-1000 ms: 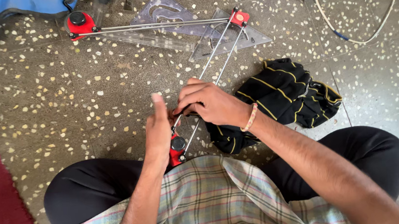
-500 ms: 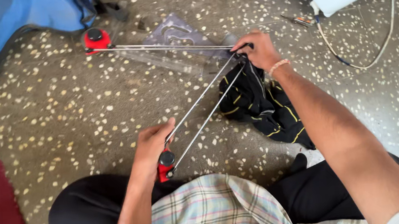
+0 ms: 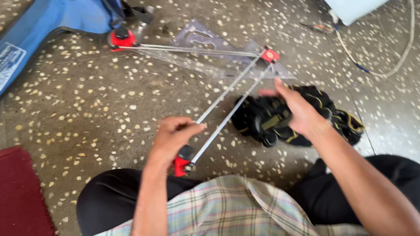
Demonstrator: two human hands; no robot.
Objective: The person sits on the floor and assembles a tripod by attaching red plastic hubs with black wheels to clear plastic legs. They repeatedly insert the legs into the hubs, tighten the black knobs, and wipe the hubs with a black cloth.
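Your right hand (image 3: 296, 108) has left the frame's far red joint (image 3: 269, 55), fingers now loosely spread over the black cloth (image 3: 337, 113) on the floor; left hand (image 3: 171, 138) still grips the rods (image 3: 229, 106) near you.

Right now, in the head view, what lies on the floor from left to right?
Dark red mat → blue bag → left hand on the red-jointed metal rod frame → right hand → black cloth with yellow stripes → white cable.
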